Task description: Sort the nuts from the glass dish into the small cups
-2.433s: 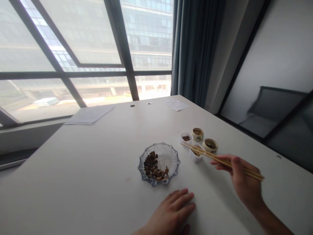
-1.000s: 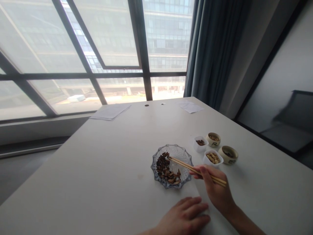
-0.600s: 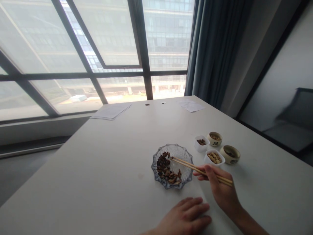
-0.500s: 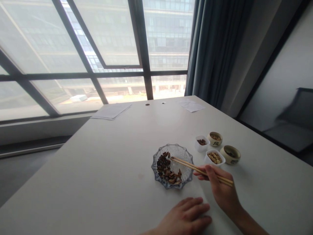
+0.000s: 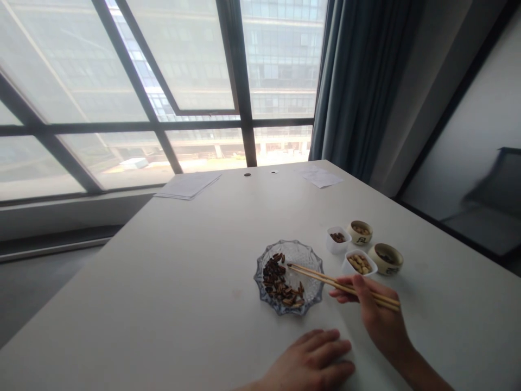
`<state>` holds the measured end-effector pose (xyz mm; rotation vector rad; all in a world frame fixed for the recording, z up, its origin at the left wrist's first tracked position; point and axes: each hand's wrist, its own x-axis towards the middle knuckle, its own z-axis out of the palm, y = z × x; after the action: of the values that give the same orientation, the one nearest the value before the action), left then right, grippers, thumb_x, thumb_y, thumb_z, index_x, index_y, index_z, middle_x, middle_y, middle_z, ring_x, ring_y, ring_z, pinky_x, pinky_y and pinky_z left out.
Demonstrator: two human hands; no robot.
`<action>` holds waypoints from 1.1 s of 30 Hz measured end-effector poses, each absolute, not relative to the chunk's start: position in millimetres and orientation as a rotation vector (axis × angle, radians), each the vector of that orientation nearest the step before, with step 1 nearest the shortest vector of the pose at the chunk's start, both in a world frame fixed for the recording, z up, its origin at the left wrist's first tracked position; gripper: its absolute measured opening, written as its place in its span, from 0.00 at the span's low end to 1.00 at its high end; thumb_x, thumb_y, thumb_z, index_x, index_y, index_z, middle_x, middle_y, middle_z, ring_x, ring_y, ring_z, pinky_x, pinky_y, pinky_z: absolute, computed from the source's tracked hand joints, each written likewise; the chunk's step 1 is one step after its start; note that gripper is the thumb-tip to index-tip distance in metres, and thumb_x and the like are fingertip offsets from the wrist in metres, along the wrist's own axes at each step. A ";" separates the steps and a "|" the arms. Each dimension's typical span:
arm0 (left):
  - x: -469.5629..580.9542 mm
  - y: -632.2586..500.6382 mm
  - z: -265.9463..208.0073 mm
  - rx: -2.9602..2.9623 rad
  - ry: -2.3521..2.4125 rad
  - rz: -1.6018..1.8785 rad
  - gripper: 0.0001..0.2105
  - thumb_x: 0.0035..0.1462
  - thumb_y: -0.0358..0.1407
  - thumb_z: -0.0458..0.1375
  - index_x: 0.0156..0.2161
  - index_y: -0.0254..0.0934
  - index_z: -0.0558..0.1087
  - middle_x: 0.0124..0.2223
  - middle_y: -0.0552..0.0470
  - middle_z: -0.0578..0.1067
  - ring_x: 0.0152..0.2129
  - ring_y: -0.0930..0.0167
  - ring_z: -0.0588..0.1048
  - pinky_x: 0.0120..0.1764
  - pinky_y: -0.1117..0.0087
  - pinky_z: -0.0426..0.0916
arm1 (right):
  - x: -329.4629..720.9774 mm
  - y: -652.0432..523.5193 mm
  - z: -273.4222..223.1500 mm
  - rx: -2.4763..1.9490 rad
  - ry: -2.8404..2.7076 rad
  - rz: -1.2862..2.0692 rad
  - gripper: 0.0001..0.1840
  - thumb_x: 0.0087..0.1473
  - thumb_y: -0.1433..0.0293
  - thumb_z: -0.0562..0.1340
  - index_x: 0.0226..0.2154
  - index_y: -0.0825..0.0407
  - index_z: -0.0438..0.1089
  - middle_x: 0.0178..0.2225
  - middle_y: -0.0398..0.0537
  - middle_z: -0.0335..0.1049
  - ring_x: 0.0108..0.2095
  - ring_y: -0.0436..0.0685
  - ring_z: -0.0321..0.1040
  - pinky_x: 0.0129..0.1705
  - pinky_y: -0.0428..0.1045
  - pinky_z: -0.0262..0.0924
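My right hand (image 5: 372, 307) grips a pair of wooden chopsticks (image 5: 345, 285), whose tips reach over the glass bowl (image 5: 313, 255). A small dark piece appears to be at the tips; its kind is too small to tell. Dark brown pieces that look like shelled nuts or seeds (image 5: 277, 279) lie along the left and lower side of the bowl, which is clear with a scalloped rim. My left hand (image 5: 313, 355) rests palm down on the table below the bowl, fingers apart, holding nothing.
Right of the bowl stand two white plastic cups, one with brown pieces (image 5: 337, 238), one with peanuts (image 5: 359, 264). Beside them are two cream ceramic cups (image 5: 360, 233) with dark marks and contents. Papers (image 5: 187, 185) lie on the white table's (image 5: 183, 271) far side, near the window.
My right hand and the chopsticks have shifted slightly to the right, with the tips still over the bowl. The whole view has drifted a little. My left hand stays on the table.
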<state>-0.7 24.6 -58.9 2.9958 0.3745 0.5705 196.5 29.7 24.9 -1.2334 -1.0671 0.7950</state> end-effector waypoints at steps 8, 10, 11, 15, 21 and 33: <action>0.0 25.9 -62.0 3.020 0.383 0.690 0.12 0.76 0.40 0.53 0.59 0.41 0.71 0.67 0.56 0.69 0.64 0.67 0.67 0.65 0.67 0.63 | 194.7 31.0 22.0 -1.212 -1.086 0.849 0.27 0.60 0.47 0.64 0.36 0.54 0.82 0.32 0.56 0.83 0.32 0.63 0.82 0.32 0.52 0.79; -0.2 26.4 -61.3 3.024 0.380 0.696 0.12 0.76 0.40 0.53 0.59 0.41 0.71 0.67 0.56 0.69 0.64 0.67 0.67 0.65 0.67 0.63 | 194.9 31.5 21.2 -1.204 -1.101 0.843 0.25 0.60 0.48 0.65 0.35 0.54 0.82 0.32 0.56 0.83 0.31 0.62 0.82 0.32 0.52 0.78; -0.2 26.7 -60.9 3.026 0.381 0.698 0.12 0.76 0.40 0.53 0.58 0.41 0.72 0.66 0.56 0.69 0.64 0.67 0.67 0.65 0.67 0.64 | 195.2 31.9 20.6 -1.202 -1.111 0.837 0.25 0.60 0.48 0.65 0.35 0.53 0.82 0.32 0.55 0.83 0.31 0.62 0.81 0.32 0.52 0.78; 0.1 26.7 -60.0 3.030 0.383 0.672 0.12 0.76 0.40 0.53 0.59 0.41 0.71 0.67 0.55 0.69 0.64 0.66 0.67 0.64 0.67 0.64 | 197.3 34.6 15.0 -1.196 -1.139 0.827 0.24 0.60 0.49 0.66 0.35 0.53 0.82 0.31 0.54 0.83 0.30 0.61 0.81 0.32 0.51 0.78; 0.3 25.1 -62.6 3.009 0.382 0.698 0.12 0.75 0.39 0.54 0.58 0.41 0.72 0.67 0.56 0.69 0.64 0.67 0.66 0.65 0.67 0.63 | 197.8 38.3 8.5 -1.190 -1.149 0.870 0.26 0.60 0.47 0.65 0.37 0.54 0.82 0.31 0.55 0.82 0.31 0.62 0.82 0.32 0.51 0.79; 1.6 26.0 -55.5 3.039 0.394 0.803 0.12 0.76 0.40 0.53 0.57 0.42 0.73 0.66 0.58 0.70 0.62 0.68 0.69 0.64 0.69 0.64 | 192.2 34.7 12.4 -1.183 -1.141 0.811 0.24 0.61 0.49 0.64 0.35 0.53 0.82 0.35 0.56 0.83 0.34 0.63 0.83 0.35 0.53 0.79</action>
<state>1.6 26.0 -55.5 3.0389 0.3940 0.8034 192.2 34.7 12.4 -1.1825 -1.1414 0.8114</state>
